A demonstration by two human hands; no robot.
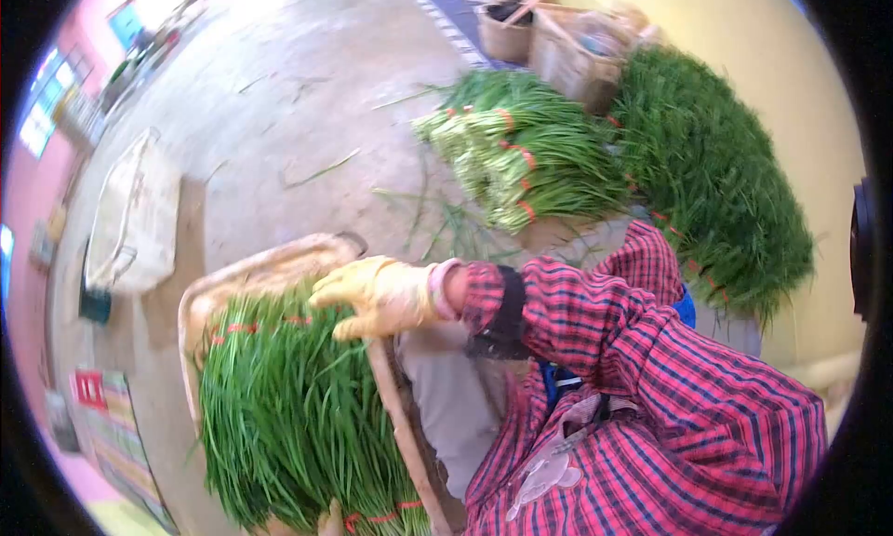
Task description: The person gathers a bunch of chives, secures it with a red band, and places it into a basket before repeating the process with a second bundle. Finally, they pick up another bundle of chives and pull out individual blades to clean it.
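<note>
My right hand point(377, 297), in a yellow glove, is over the inner end of a tan crate point(193, 327), with its fingers apart and nothing in them. Long green leafy stalks point(298, 406), tied with red bands, fill the crate. At the bottom edge of the view, tan fingertips of my left hand point(330, 519) show among the stalks; the rest of that hand is hidden, so its grip cannot be made out.
Banded green bundles point(530, 154) lie on the floor, beside a darker green heap point(707, 173) along the yellow wall. Behind them stand baskets point(577, 57). A white crate point(139, 215) is at the left, and loose stalks are scattered across the floor point(307, 117).
</note>
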